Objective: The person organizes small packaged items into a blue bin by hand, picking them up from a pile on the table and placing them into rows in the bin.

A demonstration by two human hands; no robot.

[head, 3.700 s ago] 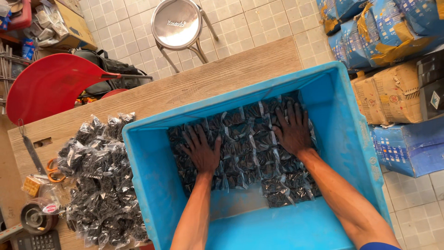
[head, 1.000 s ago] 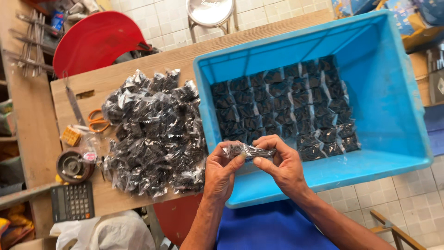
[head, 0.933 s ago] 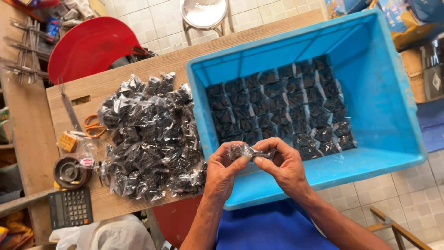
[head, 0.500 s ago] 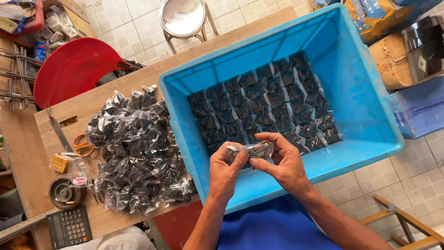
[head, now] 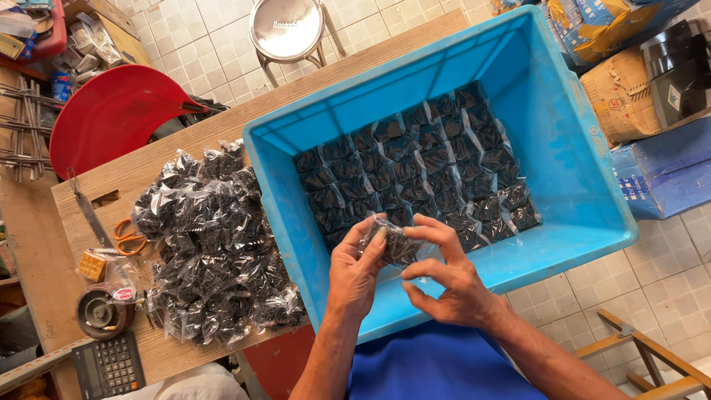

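Observation:
My left hand [head: 355, 275] and my right hand [head: 448, 275] hold one small clear bag of black parts [head: 396, 244] between them, over the near wall of a big blue plastic crate [head: 570, 178]. Rows of like bags [head: 415, 174] line the crate's floor. A loose heap of the same bags [head: 211, 244] lies on the wooden table [head: 141, 167] to the left of the crate, just left of my left hand.
Orange-handled scissors [head: 126, 237], a tape roll [head: 100, 312], a calculator [head: 111, 364] and a metal ruler [head: 89, 215] lie at the table's left end. A red stool [head: 111, 115] and a steel stool [head: 289, 28] stand beyond. Cardboard boxes [head: 629, 89] are stacked at right.
My hands left the bags packed in the crate and came back toward me holding one bag together. The view has drifted, so the crate now sits more to the centre.

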